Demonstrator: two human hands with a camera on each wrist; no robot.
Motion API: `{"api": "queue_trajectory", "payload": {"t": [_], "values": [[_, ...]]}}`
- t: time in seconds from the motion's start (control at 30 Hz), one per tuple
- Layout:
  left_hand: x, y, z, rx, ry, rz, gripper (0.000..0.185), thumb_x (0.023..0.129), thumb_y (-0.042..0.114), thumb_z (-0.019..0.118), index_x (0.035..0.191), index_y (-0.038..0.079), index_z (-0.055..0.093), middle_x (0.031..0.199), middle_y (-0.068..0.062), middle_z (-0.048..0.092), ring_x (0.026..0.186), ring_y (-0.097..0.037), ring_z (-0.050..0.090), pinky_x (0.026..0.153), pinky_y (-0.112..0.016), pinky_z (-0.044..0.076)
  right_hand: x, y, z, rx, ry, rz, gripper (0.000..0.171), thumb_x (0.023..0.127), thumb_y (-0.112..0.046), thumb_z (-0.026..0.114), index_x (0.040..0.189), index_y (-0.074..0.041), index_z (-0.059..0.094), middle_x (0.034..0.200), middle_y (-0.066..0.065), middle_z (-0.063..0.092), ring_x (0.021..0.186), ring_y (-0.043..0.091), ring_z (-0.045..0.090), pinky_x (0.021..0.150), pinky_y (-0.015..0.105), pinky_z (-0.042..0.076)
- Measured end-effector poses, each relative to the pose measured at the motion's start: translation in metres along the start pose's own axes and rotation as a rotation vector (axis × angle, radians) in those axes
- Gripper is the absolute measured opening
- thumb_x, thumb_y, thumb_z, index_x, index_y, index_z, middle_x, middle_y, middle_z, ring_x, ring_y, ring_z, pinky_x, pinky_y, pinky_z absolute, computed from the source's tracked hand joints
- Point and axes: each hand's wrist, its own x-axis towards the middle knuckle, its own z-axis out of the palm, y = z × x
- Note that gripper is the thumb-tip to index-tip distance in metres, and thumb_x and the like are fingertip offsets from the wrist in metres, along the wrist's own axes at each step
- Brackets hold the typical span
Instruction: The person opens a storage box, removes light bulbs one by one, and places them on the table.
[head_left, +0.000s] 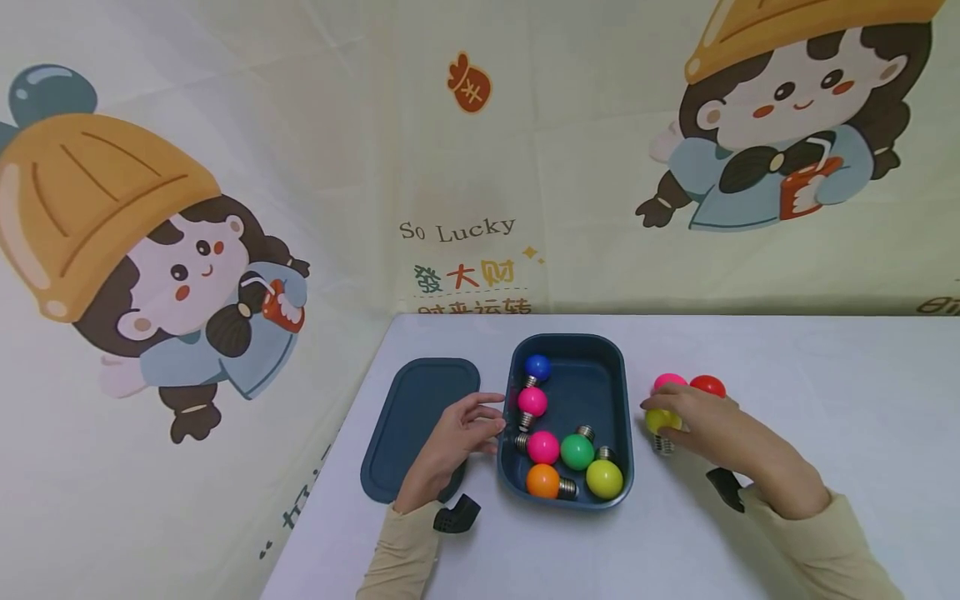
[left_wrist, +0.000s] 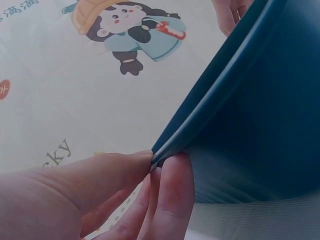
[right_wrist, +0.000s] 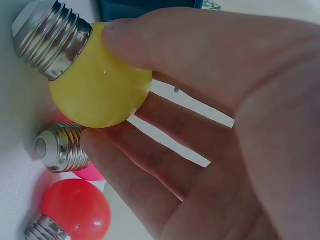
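My left hand (head_left: 459, 435) is at the left side of a dark blue plastic box (head_left: 588, 387); in the left wrist view the thumb and fingers pinch its rim (left_wrist: 187, 135). Several coloured light bulbs lie inside it: blue (head_left: 537, 367), two pink, green (head_left: 577, 452), orange (head_left: 543, 481) and yellow-green (head_left: 604, 479). To the right of the box, my right hand (head_left: 712, 427) holds a yellow bulb (right_wrist: 100, 82) between thumb and fingers, its metal screw base sticking out. Just behind that hand sit a pink bulb (head_left: 670, 382) and a red bulb (head_left: 708, 385), both partly covered in the head view.
A dark blue lid (head_left: 416, 408) lies flat on the white table (head_left: 555, 554), left of the box and partly beneath my left hand in the head view. Cloth with cartoon figures (head_left: 465, 167) hangs behind the table and along its left side.
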Motion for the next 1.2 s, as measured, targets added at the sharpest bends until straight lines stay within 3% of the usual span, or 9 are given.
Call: {"api": "queue_trajectory", "payload": {"t": [0.47,1.2], "values": [[-0.001,-0.001,0.0,-0.005,-0.009,0.015,0.045,0.093,0.022,0.071,0.134,0.008,0.058,0.108,-0.01,0.064,0.083,-0.016,0.066,0.075,-0.03,0.06,-0.001,-0.001,0.006,-0.003,0.008,-0.006,0.042,0.077,-0.012,0.084,0.115,-0.003,0.071,0.113,0.014,0.069,0.109,0.037,0.063,0.08,0.046,0.059],[-0.005,0.002,0.002,-0.004,-0.005,0.011,0.046,0.094,0.022,0.07,0.135,0.007,0.056,0.109,-0.012,0.064,0.085,-0.016,0.066,0.075,-0.03,0.06,0.0,-0.004,0.011,-0.019,0.04,-0.031,0.042,0.076,-0.01,0.084,0.115,-0.001,0.07,0.114,0.015,0.069,0.109,0.037,0.063,0.082,0.045,0.059]]}}
